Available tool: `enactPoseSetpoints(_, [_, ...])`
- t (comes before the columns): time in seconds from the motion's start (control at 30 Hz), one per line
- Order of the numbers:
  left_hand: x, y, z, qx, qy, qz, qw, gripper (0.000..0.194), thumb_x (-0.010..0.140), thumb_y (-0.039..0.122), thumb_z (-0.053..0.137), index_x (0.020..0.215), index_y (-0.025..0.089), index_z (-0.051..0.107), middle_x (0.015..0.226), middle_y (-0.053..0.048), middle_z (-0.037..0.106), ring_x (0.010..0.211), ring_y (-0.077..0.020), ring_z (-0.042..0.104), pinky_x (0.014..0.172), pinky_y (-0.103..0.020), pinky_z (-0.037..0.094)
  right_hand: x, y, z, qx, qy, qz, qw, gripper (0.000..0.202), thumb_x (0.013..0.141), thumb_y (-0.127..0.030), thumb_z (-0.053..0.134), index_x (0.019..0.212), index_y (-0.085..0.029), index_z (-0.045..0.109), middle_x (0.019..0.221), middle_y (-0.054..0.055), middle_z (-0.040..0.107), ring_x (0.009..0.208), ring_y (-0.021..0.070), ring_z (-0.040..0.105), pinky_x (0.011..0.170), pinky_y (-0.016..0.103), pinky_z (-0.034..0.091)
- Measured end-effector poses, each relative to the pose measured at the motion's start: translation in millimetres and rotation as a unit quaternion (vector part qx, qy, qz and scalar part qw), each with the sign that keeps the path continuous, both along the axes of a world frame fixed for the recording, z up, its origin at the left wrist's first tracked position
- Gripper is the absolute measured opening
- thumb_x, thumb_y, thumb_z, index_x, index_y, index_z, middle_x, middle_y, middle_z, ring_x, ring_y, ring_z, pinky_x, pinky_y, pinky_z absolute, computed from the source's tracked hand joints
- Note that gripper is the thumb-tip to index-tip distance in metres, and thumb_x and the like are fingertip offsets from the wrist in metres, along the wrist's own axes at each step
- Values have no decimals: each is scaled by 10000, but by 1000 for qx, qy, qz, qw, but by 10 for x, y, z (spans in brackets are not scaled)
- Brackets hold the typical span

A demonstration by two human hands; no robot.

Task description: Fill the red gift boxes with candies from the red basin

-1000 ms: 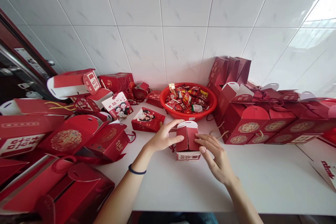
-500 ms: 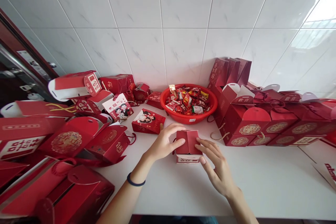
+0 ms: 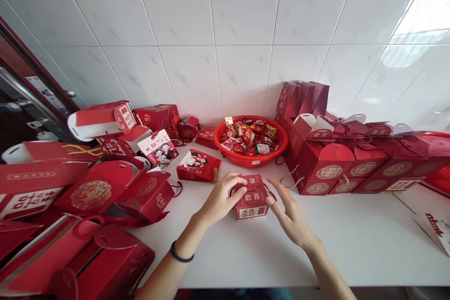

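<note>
In front of me a small red gift box (image 3: 251, 197) with gold and white characters stands on the white table (image 3: 225, 248). Its top panels lie folded down, and a dark red cord shows at its right side. My left hand (image 3: 225, 197) holds the box at the left, thumb on the top and fingers curled over the back edge. Beside the right side my right hand (image 3: 291, 215) is open, thumb and fingers apart, the fingertips near the cord. Whether they touch it I cannot tell.
Behind the box stands a red basin (image 3: 251, 164) of wrapped sweets. A red box with printed figures (image 3: 198, 165) lies left of it. Several red gift boxes (image 3: 93, 187) are heaped at the left, and stacked gift boxes (image 3: 330, 168) line the right. A tiled wall (image 3: 242, 75) rises behind.
The front top panel has been folded down over the box, so its characters now show. My right hand has moved off the top to the right; my left hand stays at the left.
</note>
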State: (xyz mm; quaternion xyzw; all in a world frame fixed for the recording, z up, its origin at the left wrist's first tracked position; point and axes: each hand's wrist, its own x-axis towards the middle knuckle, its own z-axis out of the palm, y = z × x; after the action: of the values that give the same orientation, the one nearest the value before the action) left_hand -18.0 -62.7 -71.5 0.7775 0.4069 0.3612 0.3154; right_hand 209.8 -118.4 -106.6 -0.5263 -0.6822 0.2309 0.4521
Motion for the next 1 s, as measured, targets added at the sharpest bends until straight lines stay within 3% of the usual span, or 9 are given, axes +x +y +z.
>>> enactPoseSetpoints(0.1, [29,7,-19,-16,-4,11,1000,185,924,346,587,1009,232,704,1165,-79,678,1133,-246,640,1052,-394,494,83,143,-29,-62,25,10,998,469,1009,-495,448,1383,-260,605,1430,106,617,1351,279,560,1069,488,493])
enactPoseSetpoints(0.17, [17,1,2,-34,4,14,999,180,915,353,592,1008,242,699,1136,-66,683,1090,-241,649,1034,-388,506,142,253,-17,-93,26,32,995,378,950,-477,527,1177,-246,724,1328,110,685,1281,304,609,1017,490,514])
enactPoseSetpoints(0.27, [-14,-22,66,-51,41,17,998,224,929,380,572,1062,253,699,1174,-65,666,1090,-242,647,1017,-383,509,207,358,58,-135,36,63,988,210,810,-412,659,783,-215,727,981,95,771,1008,306,705,891,456,543])
enactPoseSetpoints(0.33, [-23,-42,114,-54,71,26,996,274,940,400,551,1118,259,704,1190,-77,650,1090,-253,647,1004,-394,510,225,356,150,-159,74,74,982,224,794,-401,645,690,-203,666,774,66,732,812,257,698,798,411,547])
enactPoseSetpoints(0.53, [65,-25,161,-43,82,52,994,258,883,363,609,1050,243,764,1032,-95,657,1029,-299,637,981,-453,511,147,189,583,-168,368,116,907,304,800,-434,673,661,-216,513,592,1,576,620,166,580,684,330,515])
enactPoseSetpoints(0.73, [131,70,351,-99,-41,94,990,414,728,276,741,1138,225,726,1165,-94,660,768,-203,621,800,-412,558,1,218,932,-111,314,81,939,273,738,-423,758,827,-183,663,746,22,654,693,156,595,702,301,506])
enactPoseSetpoints(0.8, [142,16,546,-145,-117,69,980,441,763,336,738,1183,216,681,1244,-95,658,793,-190,649,784,-373,565,-34,213,996,-105,297,70,946,307,742,-437,762,884,-181,668,803,31,676,722,158,605,698,293,507])
enactPoseSetpoints(0.9, [212,-173,840,-176,-181,-16,967,424,844,444,715,1193,210,654,1247,-95,677,1063,-239,671,955,-360,535,-97,129,1041,-87,260,98,957,301,765,-410,760,928,-182,651,851,32,686,758,157,609,705,284,507])
enactPoseSetpoints(1.0, [361,-390,967,-188,-213,-131,950,464,886,458,696,1272,216,608,1320,-116,643,1229,-272,616,1038,-376,512,-167,-5,1010,-45,222,98,969,238,773,-327,747,927,-202,616,853,20,679,770,161,606,682,276,512])
